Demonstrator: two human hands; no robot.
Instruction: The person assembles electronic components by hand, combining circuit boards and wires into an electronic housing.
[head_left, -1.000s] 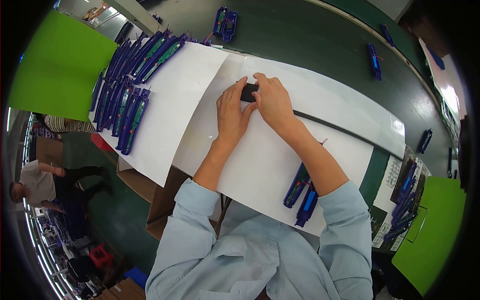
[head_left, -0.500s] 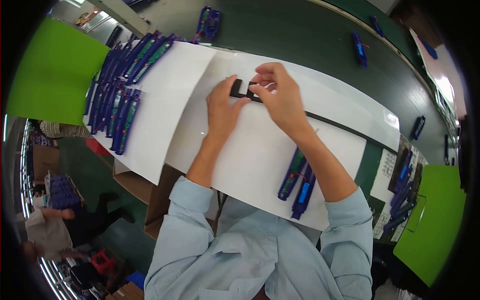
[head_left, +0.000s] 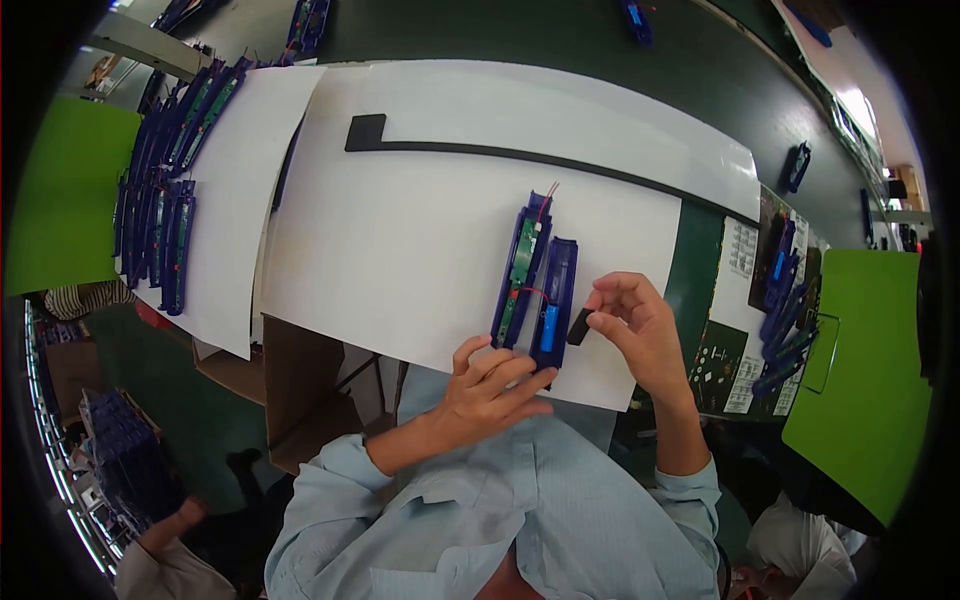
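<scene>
Two long dark-blue plastic housing halves lie side by side on white board. The left half (head_left: 519,262) carries a green circuit board; the right half (head_left: 562,275) holds a bright blue cylindrical cell (head_left: 549,327), and a red wire joins the two. Across their near ends rests my left hand (head_left: 496,385), fingers stretched and apart, touching the plastic. Just right of the housing, my right hand (head_left: 636,325) pinches a small black block (head_left: 580,326), which looks like foam, between thumb and fingers. Farther off lies a long black L-shaped strip (head_left: 520,154).
Many similar housings with circuit boards (head_left: 180,235) are lined up on white board at the left. More housings (head_left: 785,320) lie at the right beside a green panel (head_left: 860,390). A dark green surface (head_left: 480,35) with scattered housings runs behind. Cardboard boxes (head_left: 310,390) stand below left.
Both hands have come back from the black strip to the housing halves. One small black piece has come off the strip's end and is in my right hand. The view has shifted.
</scene>
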